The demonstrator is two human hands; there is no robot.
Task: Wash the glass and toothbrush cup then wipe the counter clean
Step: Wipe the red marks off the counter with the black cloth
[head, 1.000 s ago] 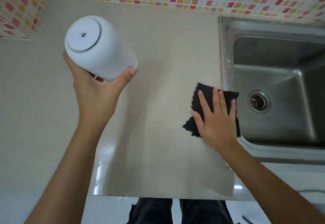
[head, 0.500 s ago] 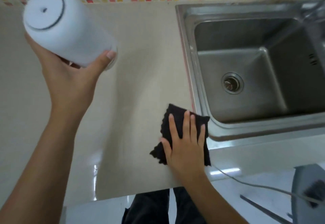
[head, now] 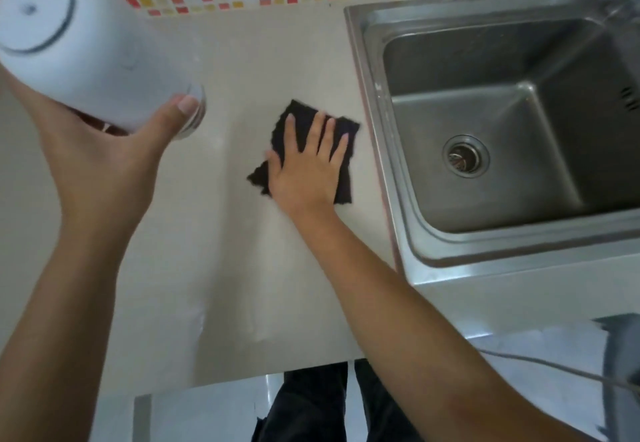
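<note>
Cloth (head: 341, 164): right hand (head: 304, 178) fingers (head: 320, 140) spread flat, pressing it on tabletop (head: 242, 268), sink (head: 377, 150) rim at its 3 o'clock. Left hand (head: 104, 164) fingers wrap the white cup (head: 69, 43), lifted at 10 o'clock; a glass rim (head: 197, 109) seems to show beneath. Advice: keep palm flat, overlap strokes, push water toward sink, cup stays up.

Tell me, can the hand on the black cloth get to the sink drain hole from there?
Probably yes. The right hand lies flat on the black cloth right beside the sink, and nothing sits in the basin between it and the drain. It would only need to lift over the rim.
</note>
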